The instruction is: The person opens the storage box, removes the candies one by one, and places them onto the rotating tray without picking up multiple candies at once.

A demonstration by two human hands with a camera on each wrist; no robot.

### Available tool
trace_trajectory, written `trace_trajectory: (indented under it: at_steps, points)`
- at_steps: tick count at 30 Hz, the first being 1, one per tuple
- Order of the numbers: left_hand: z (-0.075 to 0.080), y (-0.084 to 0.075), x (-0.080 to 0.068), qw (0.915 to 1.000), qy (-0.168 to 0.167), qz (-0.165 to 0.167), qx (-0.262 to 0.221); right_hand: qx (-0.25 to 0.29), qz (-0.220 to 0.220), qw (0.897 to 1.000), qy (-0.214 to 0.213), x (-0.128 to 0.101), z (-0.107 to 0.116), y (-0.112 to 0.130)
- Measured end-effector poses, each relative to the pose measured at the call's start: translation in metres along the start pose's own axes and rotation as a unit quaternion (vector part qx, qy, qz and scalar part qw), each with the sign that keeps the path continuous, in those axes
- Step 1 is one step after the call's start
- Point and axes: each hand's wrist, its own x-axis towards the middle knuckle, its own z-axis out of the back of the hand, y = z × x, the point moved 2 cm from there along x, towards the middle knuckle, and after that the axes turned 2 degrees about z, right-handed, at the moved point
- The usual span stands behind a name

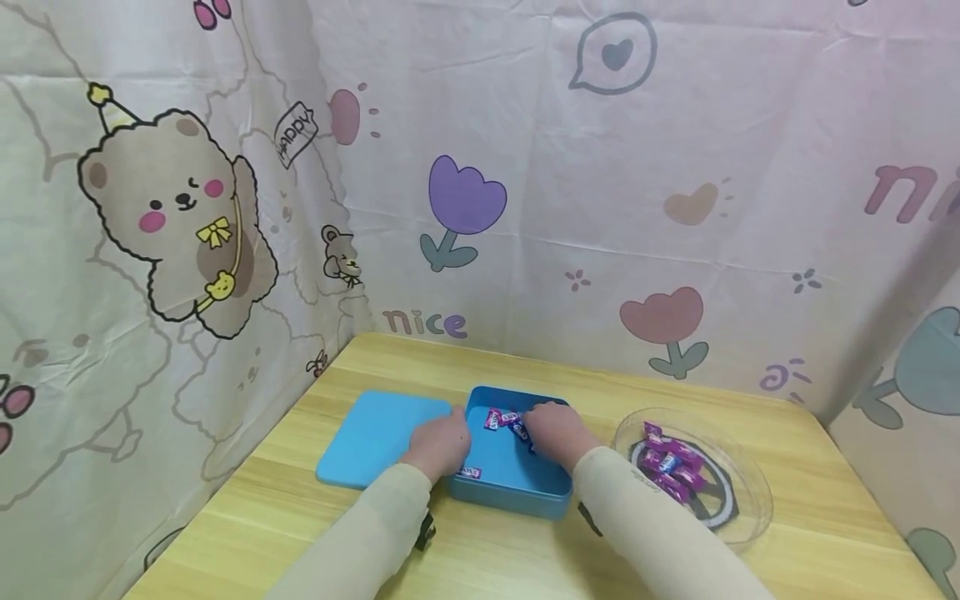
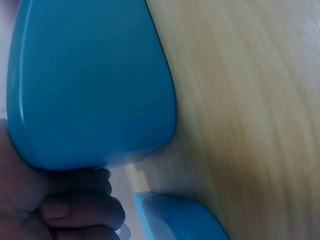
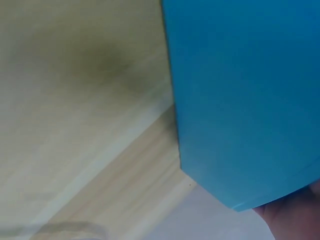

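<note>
Head view — both hands [image 1: 495,437] inside blue box [image 1: 510,487].

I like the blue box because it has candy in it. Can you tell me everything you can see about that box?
The blue box is shallow, with rounded corners, and looks like smooth plastic. It sits open on the wooden table, its flat blue lid lying beside it on the left. A few purple-wrapped candies lie inside. The left hand rests at its left wall, and the right hand reaches inside among the candies. A clear plate with more candies stands to its right.
</note>
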Motion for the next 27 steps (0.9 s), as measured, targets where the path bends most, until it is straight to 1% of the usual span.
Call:
trace_trajectory:
  at_steps: [5, 11, 16, 20, 27]
  points:
    - [-0.001, -0.002, 0.002, 1.0000, -0.002, -0.001, 0.007, 0.017, 0.000, 1.000, -0.010, 0.001, -0.006, -0.005]
    - [-0.003, -0.003, 0.001, 1.0000, 0.001, -0.004, 0.009, 0.056, -0.005, 0.998, -0.014, -0.002, -0.009, -0.008]
    - [-0.003, -0.003, 0.001, 1.0000, 0.003, -0.001, -0.001, 0.088, -0.005, 0.995, -0.049, -0.010, 0.000, -0.010]
    - [-0.003, -0.002, 0.001, 1.0000, 0.007, 0.001, 0.001, 0.119, -0.007, 0.990, -0.079, -0.021, 0.011, -0.014]
    - [-0.002, -0.001, 0.003, 1.0000, 0.006, 0.002, 0.000, 0.168, -0.037, 0.979, -0.111, -0.046, 0.028, -0.032]
